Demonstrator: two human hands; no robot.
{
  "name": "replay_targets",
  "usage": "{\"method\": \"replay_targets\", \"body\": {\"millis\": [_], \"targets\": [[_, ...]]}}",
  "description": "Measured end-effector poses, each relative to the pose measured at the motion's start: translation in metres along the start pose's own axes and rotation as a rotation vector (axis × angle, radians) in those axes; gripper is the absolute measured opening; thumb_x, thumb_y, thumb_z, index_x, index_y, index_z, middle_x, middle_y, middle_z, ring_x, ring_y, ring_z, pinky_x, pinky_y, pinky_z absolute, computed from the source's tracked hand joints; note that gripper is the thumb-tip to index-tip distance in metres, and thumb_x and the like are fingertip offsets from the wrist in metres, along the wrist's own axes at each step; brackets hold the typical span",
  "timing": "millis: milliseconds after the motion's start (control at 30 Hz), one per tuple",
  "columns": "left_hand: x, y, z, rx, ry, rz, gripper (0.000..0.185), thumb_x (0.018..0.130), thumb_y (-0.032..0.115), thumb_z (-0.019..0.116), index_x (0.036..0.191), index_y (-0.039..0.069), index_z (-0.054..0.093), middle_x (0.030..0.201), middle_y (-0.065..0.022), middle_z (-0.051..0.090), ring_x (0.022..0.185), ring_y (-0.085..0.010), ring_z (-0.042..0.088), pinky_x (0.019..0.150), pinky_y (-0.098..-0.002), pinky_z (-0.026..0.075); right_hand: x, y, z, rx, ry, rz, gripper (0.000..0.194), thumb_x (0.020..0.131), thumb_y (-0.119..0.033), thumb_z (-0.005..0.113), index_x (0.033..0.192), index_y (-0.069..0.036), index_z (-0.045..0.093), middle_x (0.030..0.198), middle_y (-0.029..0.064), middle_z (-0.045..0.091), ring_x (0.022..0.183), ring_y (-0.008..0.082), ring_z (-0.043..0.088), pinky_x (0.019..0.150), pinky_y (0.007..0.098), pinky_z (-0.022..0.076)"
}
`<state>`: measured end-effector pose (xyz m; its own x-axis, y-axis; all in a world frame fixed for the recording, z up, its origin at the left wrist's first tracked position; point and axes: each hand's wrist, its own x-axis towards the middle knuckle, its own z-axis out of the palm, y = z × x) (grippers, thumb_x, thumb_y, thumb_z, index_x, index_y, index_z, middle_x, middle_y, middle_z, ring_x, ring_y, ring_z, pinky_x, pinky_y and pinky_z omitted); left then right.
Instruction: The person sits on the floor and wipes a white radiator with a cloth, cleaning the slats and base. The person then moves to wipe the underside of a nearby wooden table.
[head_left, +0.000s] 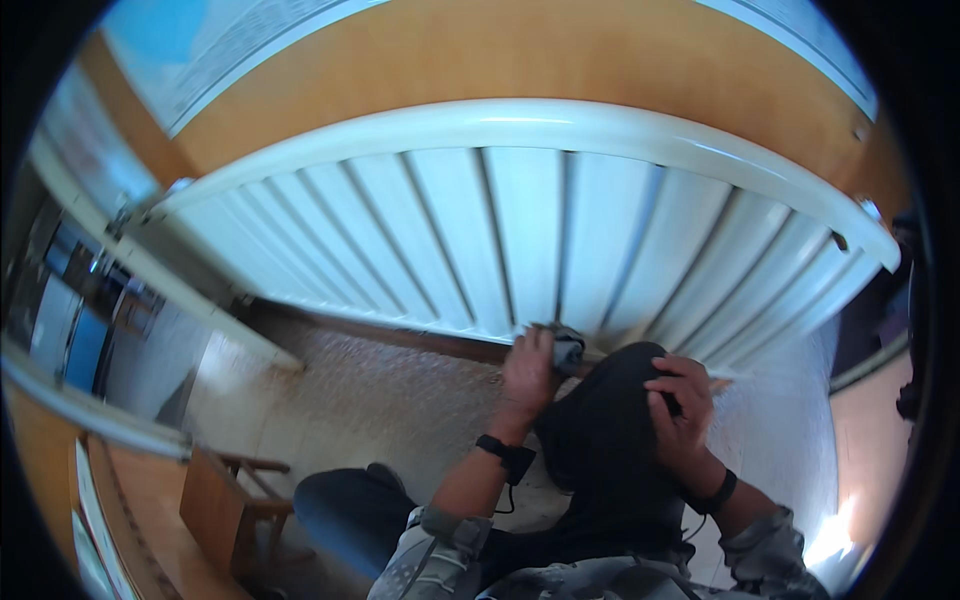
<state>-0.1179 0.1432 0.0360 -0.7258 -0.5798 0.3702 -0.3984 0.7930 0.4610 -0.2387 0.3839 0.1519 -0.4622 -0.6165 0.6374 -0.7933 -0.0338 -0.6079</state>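
Observation:
A white panel radiator (525, 225) with vertical ribs spans the view before me. At its lower edge my left hand (530, 367) grips a crumpled grey cloth (568, 351), close to or touching the bottom of the ribs; the exact contact is too blurred to tell. My right hand (684, 412) rests on my raised knee (637, 367), its fingers apart and nothing in it. Dark straps sit on both wrists, each with a thin cord.
Orange wood panelling (525, 52) rises behind the radiator. A small wooden stool (232, 510) stands at lower left. Further left, an open door or frame (202, 307) edges another area. The speckled floor (360, 390) runs under the radiator.

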Motion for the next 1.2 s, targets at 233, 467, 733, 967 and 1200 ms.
{"method": "replay_targets", "body": {"millis": [233,467,733,967,1200], "targets": [[-0.026,-0.014,-0.035,-0.271,0.332,-0.211,0.07,0.071,0.015,0.095,0.13,0.001,0.061,0.12,-0.0215,0.065,0.112,-0.0437,0.068,0.096,-0.0509,0.059,-0.002,0.003,0.013,-0.014,-0.05,0.011,0.012,0.09,0.003,0.073,0.102,-0.001,0.074,0.131,0.0195,0.071,0.126,0.0377,0.066,0.109,0.0471,0.0517],[0.057,-0.017,-0.179,-0.386,0.893,-0.065,0.074,0.07,0.008,0.096,0.133,-0.001,0.059,0.122,-0.0214,0.059,0.116,-0.0406,0.062,0.103,-0.0479,0.054,0.008,-0.01,0.03,-0.012,-0.143,-0.03,0.011,0.094,0.001,0.072,0.104,-0.001,0.073,0.133,0.0187,0.07,0.128,0.038,0.064,0.111,0.0474,0.0497],[0.108,-0.1,-0.234,-0.3,0.883,0.044,0.074,0.068,0.004,0.099,0.131,0.0,0.06,0.123,-0.0164,0.06,0.117,-0.0351,0.063,0.105,-0.044,0.055,0.01,-0.025,0.042,-0.056,-0.21,-0.035,0.01,0.095,0.0,0.071,0.104,-0.002,0.073,0.134,0.0189,0.07,0.129,0.0386,0.064,0.113,0.0478,0.0486],[0.049,-0.145,-0.114,-0.348,0.846,-0.264,0.082,0.064,-0.001,0.1,0.132,0.001,0.055,0.129,-0.0155,0.056,0.121,-0.0334,0.062,0.111,-0.0413,0.053,0.013,-0.025,0.052,-0.09,-0.261,-0.058,0.008,0.098,-0.006,0.07,0.105,-0.003,0.073,0.135,0.018,0.07,0.131,0.0389,0.063,0.115,0.049,0.047],[-0.023,-0.187,-0.015,-0.531,0.626,-0.599,0.065,0.066,0.006,0.098,0.122,0.0,0.064,0.116,-0.0197,0.062,0.117,-0.044,0.061,0.102,-0.0522,0.054,0.012,-0.03,0.059,-0.102,-0.285,-0.045,0.009,0.103,-0.012,0.068,0.108,-0.005,0.072,0.136,0.0183,0.07,0.132,0.0387,0.062,0.116,0.0503,0.0453]]}}
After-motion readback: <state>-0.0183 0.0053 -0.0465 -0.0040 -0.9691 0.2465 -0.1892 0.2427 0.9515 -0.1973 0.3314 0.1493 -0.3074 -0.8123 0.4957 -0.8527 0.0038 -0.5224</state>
